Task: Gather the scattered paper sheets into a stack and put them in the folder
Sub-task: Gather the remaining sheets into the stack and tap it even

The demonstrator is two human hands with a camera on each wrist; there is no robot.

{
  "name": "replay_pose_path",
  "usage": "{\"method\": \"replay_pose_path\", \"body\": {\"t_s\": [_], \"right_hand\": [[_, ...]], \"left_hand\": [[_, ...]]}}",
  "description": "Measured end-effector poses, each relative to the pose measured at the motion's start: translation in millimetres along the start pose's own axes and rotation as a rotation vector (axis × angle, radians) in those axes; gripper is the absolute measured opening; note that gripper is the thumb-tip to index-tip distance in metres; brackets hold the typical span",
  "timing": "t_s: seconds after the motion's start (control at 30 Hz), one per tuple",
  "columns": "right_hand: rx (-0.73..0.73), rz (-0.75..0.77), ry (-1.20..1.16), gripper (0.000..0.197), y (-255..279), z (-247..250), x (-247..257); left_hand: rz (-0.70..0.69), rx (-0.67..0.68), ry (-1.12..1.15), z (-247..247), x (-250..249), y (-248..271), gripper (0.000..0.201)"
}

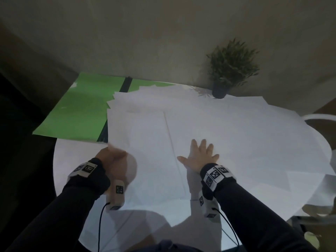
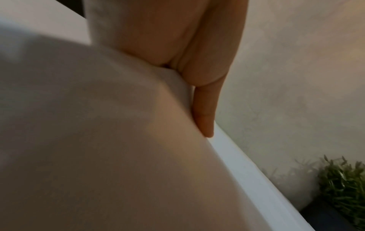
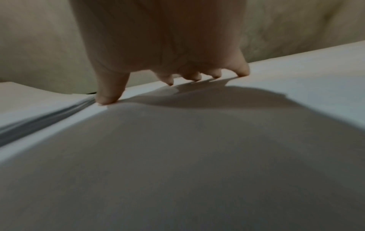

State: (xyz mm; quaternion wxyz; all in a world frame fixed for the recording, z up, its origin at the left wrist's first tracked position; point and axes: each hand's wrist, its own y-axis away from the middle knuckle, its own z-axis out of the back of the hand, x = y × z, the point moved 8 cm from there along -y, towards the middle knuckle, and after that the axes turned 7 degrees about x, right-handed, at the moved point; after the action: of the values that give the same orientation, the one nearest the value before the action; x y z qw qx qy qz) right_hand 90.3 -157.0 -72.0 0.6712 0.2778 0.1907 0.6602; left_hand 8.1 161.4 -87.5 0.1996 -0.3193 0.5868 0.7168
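Paper sheets (image 1: 227,128), too overlapped to count, beside one green folder (image 1: 76,113); left hand (image 1: 112,157) pinches a sheet's corner, right hand (image 1: 200,155) presses spread flat.

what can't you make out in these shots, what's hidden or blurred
- Left hand, head view: motion-blurred; fingers tucked under the sheet it grips.
- Sheet count: papers overlap, white on a white table.
- Folder, head view: right part covered by papers.
- Left wrist view: the lifted sheet blocks the table.
- Plant: cut off by the edge there.
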Motion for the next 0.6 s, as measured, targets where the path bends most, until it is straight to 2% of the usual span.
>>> {"method": "replay_pose_path", "body": {"t_s": [0.03, 0.1, 0.13, 0.17, 0.23, 0.3, 0.33, 0.37, 0.43, 0.5, 0.6], "right_hand": [[-0.056, 0.036, -0.028, 0.070, 4, 7, 5], [-0.266, 0.045, -0.225, 0.031, 11, 36, -5], [-0.353, -0.014, -0.341, 0.026, 12, 49, -23], [-0.407, -0.116, -0.427, 0.032, 10, 58, -48], [-0.391, -0.370, -0.542, 0.068, 7, 58, -101], [-0.217, -0.591, -0.611, 0.110, 8, 42, -133], [-0.131, -0.633, -0.601, 0.121, 11, 36, -136], [-0.083, -0.620, -0.557, 0.124, 9, 32, -132], [-0.088, -0.525, -0.473, 0.118, 4, 31, -116], [-0.151, -0.472, -0.426, 0.108, -2, 29, -106], [-0.299, -0.466, -0.438, 0.092, -2, 31, -105]], "left_hand": [[0.007, 0.005, 0.009, -2, 0, 2, 0.014], [0.016, 0.018, 0.017, -3, 0, 4, 0.013], [0.017, 0.021, 0.015, -3, 0, 4, 0.015], [0.015, 0.022, 0.014, -3, 0, 5, 0.016], [0.015, 0.016, 0.017, -1, -1, 5, 0.017], [0.003, 0.024, -0.019, -3, -6, 6, 0.019], [-0.013, 0.030, -0.046, -5, -10, 7, 0.019], [-0.029, 0.038, -0.067, -9, -15, 8, 0.018], [-0.046, 0.058, -0.071, -15, -22, 8, 0.023], [-0.041, 0.068, -0.057, -19, -23, 6, 0.030], [-0.032, 0.094, -0.036, -22, -22, 0, 0.026]]}}
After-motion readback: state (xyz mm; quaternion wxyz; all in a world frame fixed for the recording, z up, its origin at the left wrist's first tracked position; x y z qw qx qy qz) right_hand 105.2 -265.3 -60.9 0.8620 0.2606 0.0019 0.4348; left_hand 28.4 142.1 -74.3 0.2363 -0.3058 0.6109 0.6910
